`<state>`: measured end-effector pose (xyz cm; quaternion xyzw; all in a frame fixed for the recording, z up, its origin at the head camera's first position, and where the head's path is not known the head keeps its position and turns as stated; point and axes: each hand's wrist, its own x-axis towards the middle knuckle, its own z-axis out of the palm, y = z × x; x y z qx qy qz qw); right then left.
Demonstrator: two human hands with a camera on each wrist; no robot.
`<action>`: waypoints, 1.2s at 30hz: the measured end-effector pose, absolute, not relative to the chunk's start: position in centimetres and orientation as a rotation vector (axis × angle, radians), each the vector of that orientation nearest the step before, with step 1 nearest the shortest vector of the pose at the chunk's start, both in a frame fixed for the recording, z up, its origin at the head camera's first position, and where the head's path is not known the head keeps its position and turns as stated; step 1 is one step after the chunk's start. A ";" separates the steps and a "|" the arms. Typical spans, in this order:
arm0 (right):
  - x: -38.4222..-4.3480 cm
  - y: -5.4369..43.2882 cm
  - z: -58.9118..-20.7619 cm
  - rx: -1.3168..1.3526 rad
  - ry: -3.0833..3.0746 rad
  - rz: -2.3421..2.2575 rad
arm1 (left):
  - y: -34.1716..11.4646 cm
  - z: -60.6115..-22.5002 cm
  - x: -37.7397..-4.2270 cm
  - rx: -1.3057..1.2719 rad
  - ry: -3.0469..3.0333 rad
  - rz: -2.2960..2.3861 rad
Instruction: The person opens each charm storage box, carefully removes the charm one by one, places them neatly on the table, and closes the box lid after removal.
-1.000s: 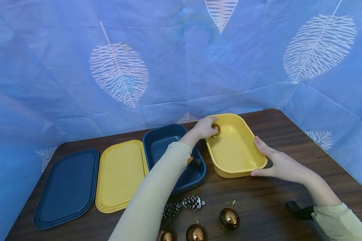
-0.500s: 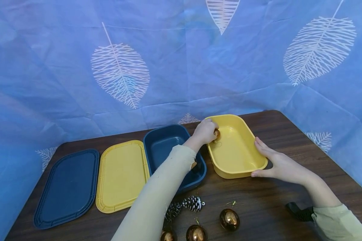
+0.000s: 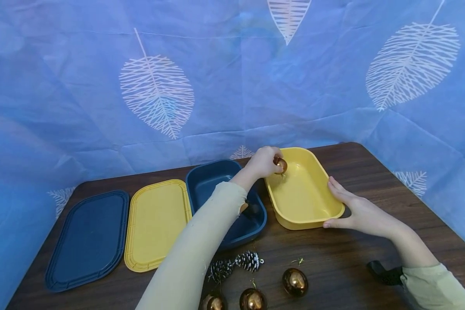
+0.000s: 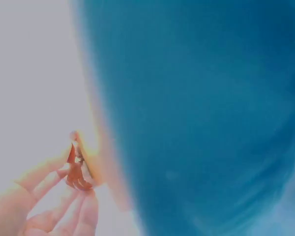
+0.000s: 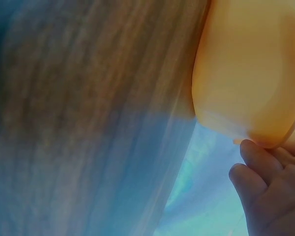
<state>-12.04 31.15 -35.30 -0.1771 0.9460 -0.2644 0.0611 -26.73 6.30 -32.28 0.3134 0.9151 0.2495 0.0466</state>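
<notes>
A shiny bronze bauble (image 3: pixel 281 166) with a gold loop is pinched between the thumb and fingers of my left hand (image 3: pixel 262 162). It is over the far left part of the yellow container (image 3: pixel 300 200), close to the left wall. The left wrist view is overexposed, with the reddish-brown bauble (image 4: pixel 80 177) at the fingertips. My right hand (image 3: pixel 358 213) lies against the container's near right corner, its fingers fairly straight along the right wall and its thumb at the front. In the right wrist view, fingertips (image 5: pixel 258 160) touch the outside of the yellow container (image 5: pixel 246 73).
Left of the yellow container stands a dark blue container (image 3: pixel 205 189), partly behind my left arm. A yellow lid (image 3: pixel 159 224) and a dark blue lid (image 3: pixel 88 239) lie farther left. Pine cones (image 3: pixel 248 261) and several bronze baubles (image 3: pixel 295 282) lie on the wooden table near the front.
My left hand dipped and turned at the container's left wall, then lifted slightly with the bauble still in its fingers. My right hand has stayed in place.
</notes>
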 end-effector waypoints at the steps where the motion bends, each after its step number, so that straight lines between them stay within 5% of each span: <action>1: -12.0 31.2 -35.3 -0.534 2.861 -0.800 | 6.0 -31.8 -26.5 0.960 2.788 0.793; 19: -12.1 31.4 -35.4 -0.552 2.849 -0.794 | -4.2 -25.9 -18.8 1.057 2.662 1.182; 36: -12.2 31.3 -35.1 -0.550 2.832 -0.799 | -16.8 -30.2 -6.8 0.920 2.575 1.402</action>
